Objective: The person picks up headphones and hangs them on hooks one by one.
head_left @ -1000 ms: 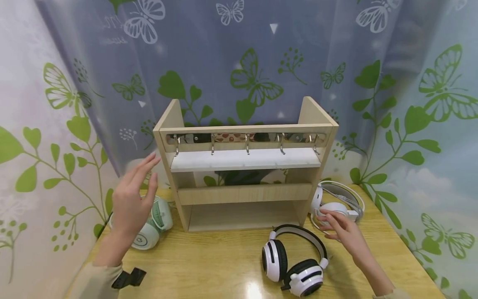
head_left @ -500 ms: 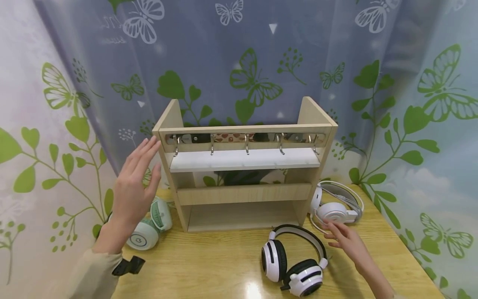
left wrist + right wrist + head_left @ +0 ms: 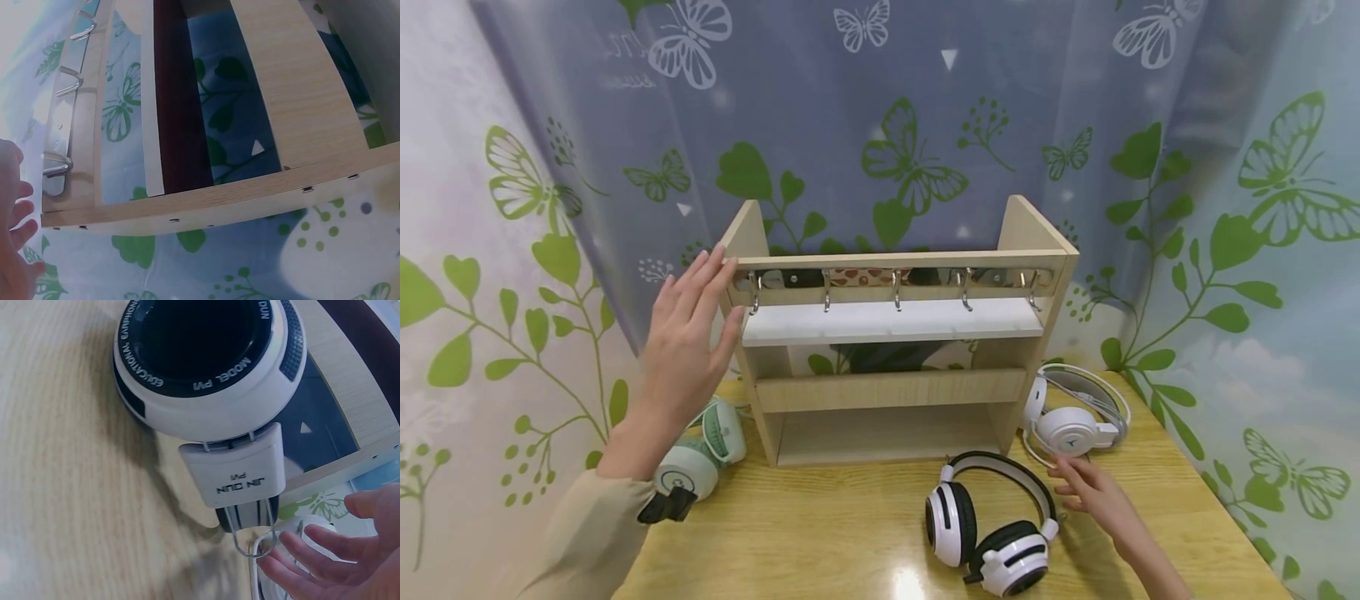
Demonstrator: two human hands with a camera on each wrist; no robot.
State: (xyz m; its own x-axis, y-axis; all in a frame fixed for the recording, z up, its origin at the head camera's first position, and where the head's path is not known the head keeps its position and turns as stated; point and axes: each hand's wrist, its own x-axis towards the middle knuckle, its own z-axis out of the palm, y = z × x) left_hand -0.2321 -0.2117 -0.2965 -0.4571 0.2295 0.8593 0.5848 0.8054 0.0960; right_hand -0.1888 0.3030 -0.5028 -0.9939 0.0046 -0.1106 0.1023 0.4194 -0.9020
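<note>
My left hand (image 3: 688,350), fingers straight, is at the upper left corner of a small wooden shelf (image 3: 891,390). Whether it touches the wood I cannot tell; the left wrist view shows the hand (image 3: 15,231) beside the corner. A metal hook rail (image 3: 897,283) with several hooks runs along the shelf's top front. My right hand (image 3: 1097,500) holds nothing, its fingers loosely bent. It is between black-and-white headphones (image 3: 1011,554) on the table and white headphones (image 3: 1071,432) behind. In the right wrist view the black-and-white earcup (image 3: 206,412) is beside that hand.
Mint-green and white headphones (image 3: 688,471) lie left of the shelf, partly behind my left forearm. The wooden table (image 3: 820,533) carries everything. A curtain (image 3: 820,100) with butterflies and leaves surrounds the back and sides.
My left hand has moved up and right, from beside the shelf to its upper left corner. My right hand has drawn slightly back from the white headphones. The headphones and shelf stay put.
</note>
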